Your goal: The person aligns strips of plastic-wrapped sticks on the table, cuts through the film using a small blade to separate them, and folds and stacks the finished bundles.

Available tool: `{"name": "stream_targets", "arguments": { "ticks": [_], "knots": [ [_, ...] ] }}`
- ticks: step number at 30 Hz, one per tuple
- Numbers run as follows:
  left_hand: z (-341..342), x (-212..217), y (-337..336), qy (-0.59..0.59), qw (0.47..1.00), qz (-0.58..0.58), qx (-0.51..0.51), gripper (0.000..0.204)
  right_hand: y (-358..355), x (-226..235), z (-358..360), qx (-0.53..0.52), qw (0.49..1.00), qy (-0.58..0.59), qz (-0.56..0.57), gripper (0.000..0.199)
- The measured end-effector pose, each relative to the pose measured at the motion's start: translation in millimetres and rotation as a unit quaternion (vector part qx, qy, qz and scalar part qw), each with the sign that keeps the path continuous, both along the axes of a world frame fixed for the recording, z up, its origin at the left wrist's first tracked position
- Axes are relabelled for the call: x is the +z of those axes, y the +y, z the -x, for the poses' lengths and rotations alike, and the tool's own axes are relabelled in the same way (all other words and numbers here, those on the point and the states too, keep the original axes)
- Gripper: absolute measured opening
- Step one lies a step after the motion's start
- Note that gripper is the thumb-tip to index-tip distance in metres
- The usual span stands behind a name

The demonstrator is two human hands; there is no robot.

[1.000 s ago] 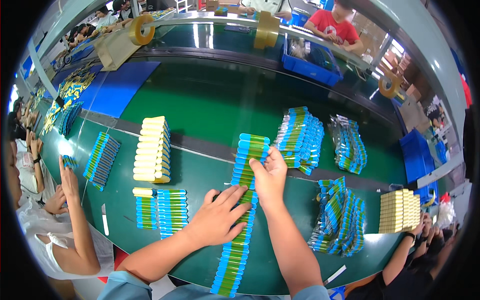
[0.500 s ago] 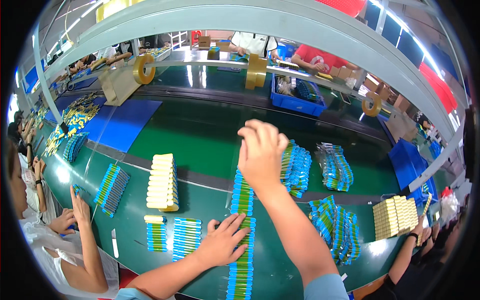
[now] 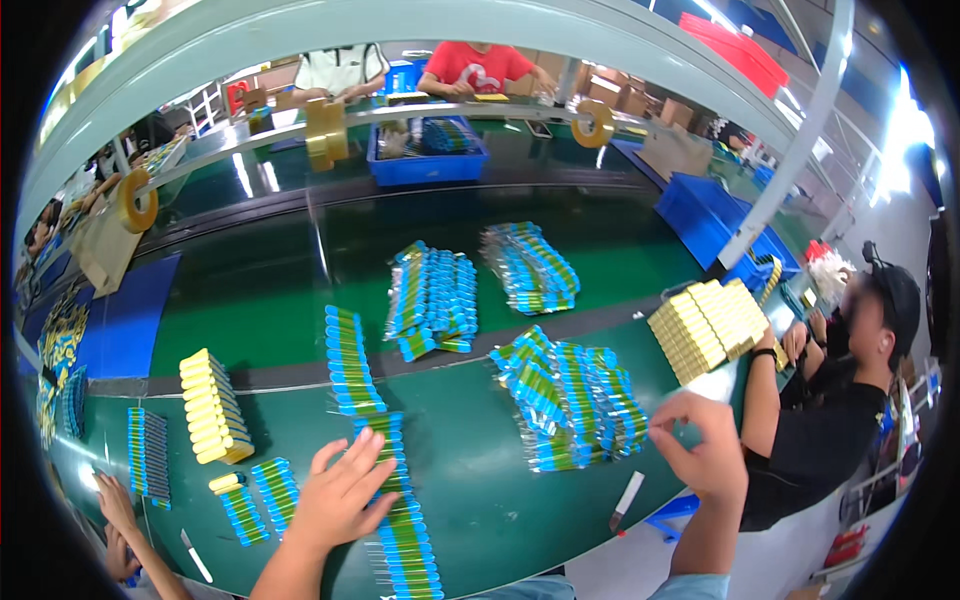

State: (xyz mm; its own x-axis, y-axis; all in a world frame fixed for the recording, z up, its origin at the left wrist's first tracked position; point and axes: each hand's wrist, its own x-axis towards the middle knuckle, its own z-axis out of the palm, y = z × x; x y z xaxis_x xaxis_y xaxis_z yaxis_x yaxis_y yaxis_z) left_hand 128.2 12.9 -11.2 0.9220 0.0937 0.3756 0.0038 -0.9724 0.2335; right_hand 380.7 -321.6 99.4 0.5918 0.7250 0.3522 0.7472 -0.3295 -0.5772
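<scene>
My left hand (image 3: 340,492) lies with fingers spread on a long row of slim blue-and-green pieces with rounded ends (image 3: 408,540), set side by side on the table. The row continues farther away in a second run (image 3: 348,360), slightly offset. My right hand (image 3: 703,447) is raised at the right, thumb and fingertips curled together; anything between them is too small to make out. Just left of it lies a heap of blue-and-green bundles (image 3: 570,400) in clear wrapping. Two short rows of similar pieces, one a short row (image 3: 274,492), lie left of my left hand.
Cream rounded bars stand in a stack (image 3: 215,410) at left and a larger stack (image 3: 705,325) at right, beside a co-worker (image 3: 840,400). More bundles (image 3: 435,300) lie farther back. Two knives, one a white-bladed knife (image 3: 628,500), lie near the front edge. Tape rolls (image 3: 592,124) hang overhead.
My view has swung to the right. My right hand has moved from above the far end of the row to the right side, near the heap. My left hand stays on the row.
</scene>
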Motion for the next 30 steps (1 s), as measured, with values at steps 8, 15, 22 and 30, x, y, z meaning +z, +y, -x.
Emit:
{"name": "stream_targets", "arguments": {
  "ticks": [8,15,22,30],
  "knots": [
    [11,40,-7,-0.261,0.963,-0.054,-0.037,0.022,-58,-100,8,-0.037,0.986,-0.053,0.154,0.046],
    [29,33,-30,-0.030,0.997,0.064,0.036,0.024,-79,-125,28,-0.132,0.977,-0.031,0.163,0.043],
    [62,0,-78,0.184,0.938,0.036,0.291,0.084,-76,-113,30,-0.078,0.984,-0.043,0.153,0.020],
    [53,-19,-74,0.089,0.951,0.177,0.237,0.071,-88,-160,47,-0.189,0.959,0.055,-0.206,0.007]
  ]
}}
